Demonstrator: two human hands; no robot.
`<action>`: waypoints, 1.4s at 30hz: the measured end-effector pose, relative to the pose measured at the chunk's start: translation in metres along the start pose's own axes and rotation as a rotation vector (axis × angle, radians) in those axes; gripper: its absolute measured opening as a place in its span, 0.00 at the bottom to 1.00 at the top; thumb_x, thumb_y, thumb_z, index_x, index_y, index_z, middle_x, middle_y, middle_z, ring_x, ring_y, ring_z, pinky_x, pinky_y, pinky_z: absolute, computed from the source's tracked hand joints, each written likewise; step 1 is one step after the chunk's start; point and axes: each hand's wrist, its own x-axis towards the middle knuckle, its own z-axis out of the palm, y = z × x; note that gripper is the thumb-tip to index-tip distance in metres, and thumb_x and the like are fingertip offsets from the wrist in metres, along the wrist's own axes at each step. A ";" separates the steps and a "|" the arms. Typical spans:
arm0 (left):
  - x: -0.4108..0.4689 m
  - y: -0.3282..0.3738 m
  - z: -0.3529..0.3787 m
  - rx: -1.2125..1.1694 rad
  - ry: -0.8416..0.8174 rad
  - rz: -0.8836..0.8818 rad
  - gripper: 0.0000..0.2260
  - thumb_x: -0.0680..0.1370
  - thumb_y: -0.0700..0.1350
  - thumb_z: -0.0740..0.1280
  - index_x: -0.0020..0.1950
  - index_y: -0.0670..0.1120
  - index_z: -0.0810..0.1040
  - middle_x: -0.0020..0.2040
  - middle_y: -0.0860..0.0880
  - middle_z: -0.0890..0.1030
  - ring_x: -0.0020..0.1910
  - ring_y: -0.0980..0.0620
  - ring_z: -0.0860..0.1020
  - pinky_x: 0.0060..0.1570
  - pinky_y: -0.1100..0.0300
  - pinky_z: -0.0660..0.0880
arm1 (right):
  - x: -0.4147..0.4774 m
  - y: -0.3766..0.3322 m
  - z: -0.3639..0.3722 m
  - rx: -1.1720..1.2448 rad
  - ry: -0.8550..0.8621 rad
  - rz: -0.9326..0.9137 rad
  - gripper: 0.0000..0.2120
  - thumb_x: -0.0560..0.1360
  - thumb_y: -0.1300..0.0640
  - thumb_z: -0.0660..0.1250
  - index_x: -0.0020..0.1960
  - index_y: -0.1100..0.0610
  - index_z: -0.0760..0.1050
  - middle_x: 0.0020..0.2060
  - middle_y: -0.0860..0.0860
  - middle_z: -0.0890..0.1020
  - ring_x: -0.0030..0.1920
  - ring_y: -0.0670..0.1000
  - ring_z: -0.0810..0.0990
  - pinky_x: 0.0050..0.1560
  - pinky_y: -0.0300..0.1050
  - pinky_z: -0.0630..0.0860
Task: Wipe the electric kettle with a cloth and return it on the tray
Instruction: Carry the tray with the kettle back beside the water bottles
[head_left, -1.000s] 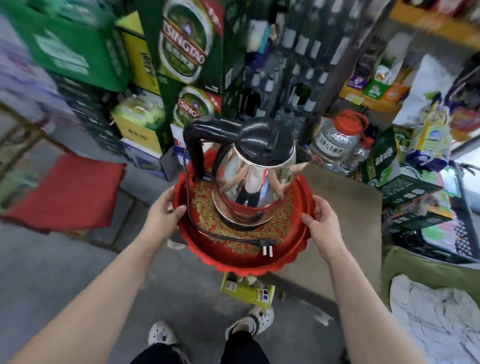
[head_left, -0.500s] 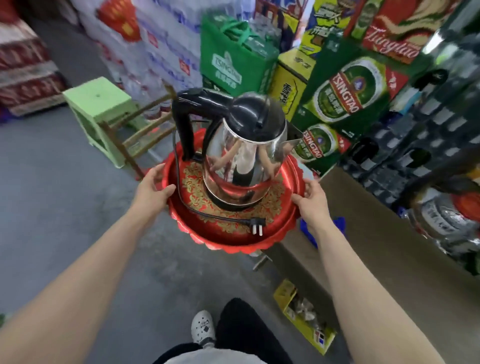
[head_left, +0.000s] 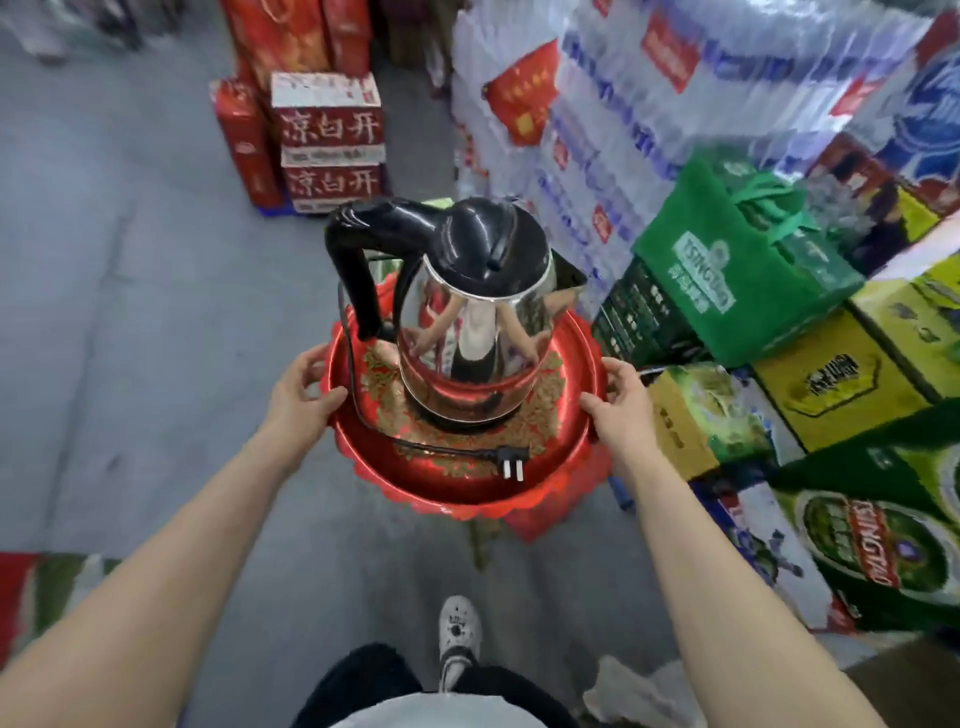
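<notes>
A shiny steel electric kettle (head_left: 467, 332) with a black lid and black handle stands upright in the middle of a round red tray (head_left: 447, 483) with a gold pattern. Its black cord runs down the tray's left side and ends in a plug (head_left: 511, 462) lying at the tray's front. My left hand (head_left: 301, 387) grips the tray's left rim and my right hand (head_left: 621, 405) grips its right rim, holding it in the air in front of me. No cloth is in view.
Stacked green and yellow beer cartons (head_left: 810, 332) and a green bag (head_left: 737, 260) crowd the right side. Shrink-wrapped water packs (head_left: 597, 130) rise behind them. Red drink cases (head_left: 327, 140) stand at the back. Grey floor (head_left: 130, 312) lies to the left, a red stool (head_left: 540, 514) under the tray.
I have turned left while carrying the tray with the kettle; the beer cartons slid to the right and the red drink cases came into view. Both hands keep their grip.
</notes>
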 end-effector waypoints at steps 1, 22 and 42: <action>0.014 0.002 -0.009 -0.011 0.038 -0.012 0.24 0.78 0.29 0.63 0.71 0.46 0.69 0.57 0.44 0.74 0.44 0.49 0.77 0.31 0.66 0.79 | 0.019 -0.012 0.018 -0.008 -0.033 -0.020 0.24 0.75 0.75 0.66 0.68 0.58 0.72 0.53 0.55 0.80 0.46 0.52 0.81 0.52 0.50 0.81; 0.443 0.084 -0.233 0.068 0.196 -0.077 0.24 0.77 0.31 0.64 0.72 0.44 0.68 0.55 0.48 0.75 0.58 0.42 0.78 0.53 0.47 0.78 | 0.299 -0.232 0.414 -0.128 -0.140 -0.030 0.24 0.73 0.68 0.68 0.66 0.53 0.73 0.59 0.55 0.80 0.53 0.62 0.83 0.56 0.65 0.80; 0.946 0.183 -0.308 0.160 0.183 -0.126 0.23 0.78 0.32 0.63 0.72 0.46 0.67 0.63 0.48 0.73 0.50 0.51 0.77 0.43 0.59 0.77 | 0.681 -0.428 0.714 -0.185 -0.148 0.071 0.22 0.76 0.68 0.67 0.67 0.52 0.71 0.60 0.53 0.79 0.55 0.56 0.83 0.54 0.62 0.83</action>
